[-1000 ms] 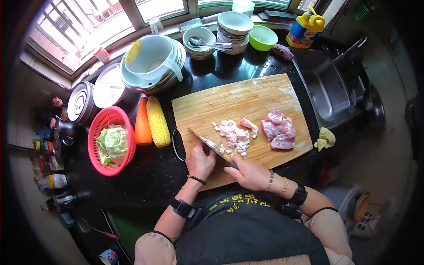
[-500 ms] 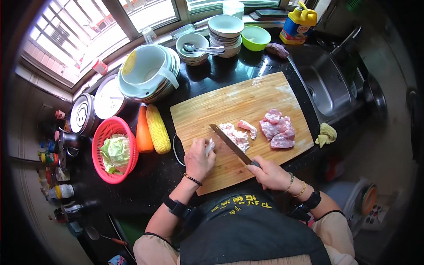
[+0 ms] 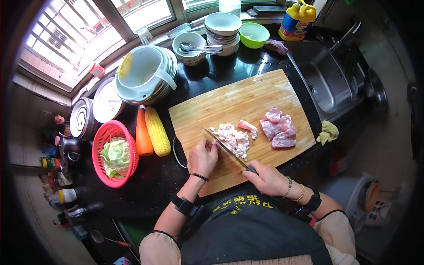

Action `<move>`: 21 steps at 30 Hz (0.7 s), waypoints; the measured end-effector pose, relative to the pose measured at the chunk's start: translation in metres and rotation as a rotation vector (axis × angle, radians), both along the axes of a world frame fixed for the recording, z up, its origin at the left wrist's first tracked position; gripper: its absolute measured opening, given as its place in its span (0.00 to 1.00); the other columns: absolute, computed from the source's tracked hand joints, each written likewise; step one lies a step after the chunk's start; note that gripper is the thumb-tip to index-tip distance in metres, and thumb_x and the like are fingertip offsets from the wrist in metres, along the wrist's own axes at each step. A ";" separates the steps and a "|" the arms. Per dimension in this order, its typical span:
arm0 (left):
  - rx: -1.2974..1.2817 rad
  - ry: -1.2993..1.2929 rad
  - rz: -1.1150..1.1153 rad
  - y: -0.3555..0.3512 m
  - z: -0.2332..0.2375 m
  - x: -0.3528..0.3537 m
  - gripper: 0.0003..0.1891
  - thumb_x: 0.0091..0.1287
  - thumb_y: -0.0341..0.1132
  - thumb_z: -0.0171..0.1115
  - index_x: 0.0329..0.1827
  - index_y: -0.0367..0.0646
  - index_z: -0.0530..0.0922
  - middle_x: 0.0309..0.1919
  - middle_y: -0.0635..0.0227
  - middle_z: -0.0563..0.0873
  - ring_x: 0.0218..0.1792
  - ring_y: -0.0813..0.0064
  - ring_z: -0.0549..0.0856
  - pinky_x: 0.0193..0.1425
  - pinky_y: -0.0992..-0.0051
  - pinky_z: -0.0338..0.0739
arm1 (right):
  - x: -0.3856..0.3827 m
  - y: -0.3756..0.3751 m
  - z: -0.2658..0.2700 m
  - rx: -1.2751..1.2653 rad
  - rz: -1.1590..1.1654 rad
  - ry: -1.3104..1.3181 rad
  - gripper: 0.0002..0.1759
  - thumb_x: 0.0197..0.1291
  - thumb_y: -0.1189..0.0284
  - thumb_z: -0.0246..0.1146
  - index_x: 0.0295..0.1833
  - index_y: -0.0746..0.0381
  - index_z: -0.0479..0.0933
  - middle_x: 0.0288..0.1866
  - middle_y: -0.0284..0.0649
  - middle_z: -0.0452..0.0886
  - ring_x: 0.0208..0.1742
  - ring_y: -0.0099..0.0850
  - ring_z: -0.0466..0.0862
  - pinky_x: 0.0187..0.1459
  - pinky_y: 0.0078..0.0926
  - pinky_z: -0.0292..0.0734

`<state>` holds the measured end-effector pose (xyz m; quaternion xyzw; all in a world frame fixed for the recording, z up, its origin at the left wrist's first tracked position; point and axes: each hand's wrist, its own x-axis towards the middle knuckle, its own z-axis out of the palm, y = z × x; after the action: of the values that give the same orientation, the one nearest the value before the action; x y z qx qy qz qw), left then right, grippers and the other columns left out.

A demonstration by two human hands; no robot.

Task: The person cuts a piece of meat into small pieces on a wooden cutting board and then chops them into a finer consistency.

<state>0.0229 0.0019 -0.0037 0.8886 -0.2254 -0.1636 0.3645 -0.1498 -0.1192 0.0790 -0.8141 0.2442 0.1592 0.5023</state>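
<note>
My right hand (image 3: 267, 178) is wrapped around the dark handle of a kitchen knife (image 3: 229, 152). The blade slants up and left across a wooden cutting board (image 3: 234, 95). Curled fingers of my left hand (image 3: 204, 157) are close beside the blade near its tip; whatever they pinch is hidden. Just beyond the blade lies a heap of chopped pale meat (image 3: 234, 139). A separate strip of meat (image 3: 248, 128) rests right of that heap. Farther right on the board sit larger chunks of raw pink meat (image 3: 278, 128).
Left of the board are a corn cob (image 3: 157, 132), a carrot (image 3: 143, 134) and a red basket (image 3: 98, 161) holding cabbage. Bowls (image 3: 223, 24) and a white strainer jug (image 3: 141, 70) stand behind. A sink (image 3: 324, 84) and a crumpled green cloth (image 3: 327, 132) are at right.
The pale strip seen in my left hand earlier no longer shows. The chopped heap looks broader and more finely cut. The knife has shifted slightly left, with its blade now more edge-on.
</note>
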 end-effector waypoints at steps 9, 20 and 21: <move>0.051 0.156 0.015 -0.002 -0.004 0.008 0.14 0.57 0.43 0.66 0.26 0.40 0.79 0.22 0.56 0.83 0.28 0.55 0.84 0.34 0.62 0.76 | 0.007 0.002 -0.005 -0.111 0.061 -0.033 0.22 0.67 0.56 0.52 0.47 0.67 0.68 0.32 0.59 0.80 0.37 0.57 0.80 0.39 0.49 0.73; 0.098 0.156 0.018 -0.003 0.001 0.008 0.13 0.56 0.42 0.65 0.28 0.40 0.80 0.25 0.56 0.84 0.32 0.56 0.85 0.37 0.62 0.77 | 0.029 0.000 -0.026 -0.147 0.083 -0.174 0.20 0.66 0.58 0.53 0.45 0.67 0.68 0.30 0.59 0.79 0.35 0.57 0.79 0.36 0.50 0.73; 0.099 0.156 0.023 -0.003 0.002 0.009 0.13 0.56 0.42 0.65 0.28 0.40 0.80 0.25 0.56 0.84 0.32 0.56 0.85 0.37 0.62 0.77 | 0.023 0.000 -0.023 -0.146 0.088 -0.174 0.20 0.66 0.58 0.53 0.45 0.67 0.68 0.30 0.59 0.79 0.35 0.57 0.79 0.36 0.50 0.73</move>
<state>0.0317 -0.0006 -0.0013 0.8925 -0.1776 -0.2392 0.3386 -0.1270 -0.1196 0.0558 -0.8692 0.1745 0.0917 0.4534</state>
